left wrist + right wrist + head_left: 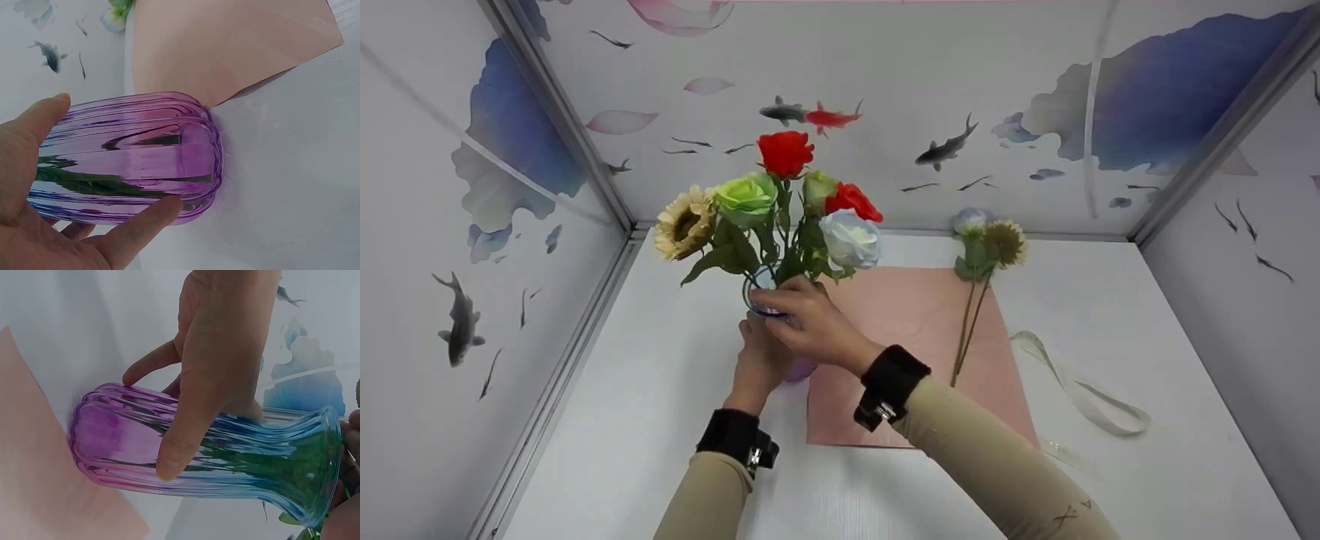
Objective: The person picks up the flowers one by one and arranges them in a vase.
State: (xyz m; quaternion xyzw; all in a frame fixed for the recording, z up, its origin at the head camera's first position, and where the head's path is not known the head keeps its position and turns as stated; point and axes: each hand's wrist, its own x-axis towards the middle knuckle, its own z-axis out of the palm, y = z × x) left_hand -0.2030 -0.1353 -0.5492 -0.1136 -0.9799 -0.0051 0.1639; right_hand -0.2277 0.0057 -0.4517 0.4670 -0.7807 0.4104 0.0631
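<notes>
A ribbed glass vase [118, 439], purple at its base and blue toward its flared mouth, stands on the white table. My left hand [761, 360] grips its body from the side, thumb and fingers spread round the glass [135, 152]. At the mouth, my right hand [825, 326] holds the flower stems, its fingers by the rim; the exact grasp is partly hidden. Out of the vase rise a sunflower [686, 223], a green rose [746, 199], red roses [785, 154] and a pale blue rose [851, 238]. Green stems and leaves show through the glass.
Pink wrapping paper [900, 322] lies right of the vase. Across it rest a loose sunflower [1005, 242] and a pale blue flower [972, 219] on long stems. A cream ribbon [1080, 394] curls farther right. Printed panels [900, 60] wall the table's back and sides.
</notes>
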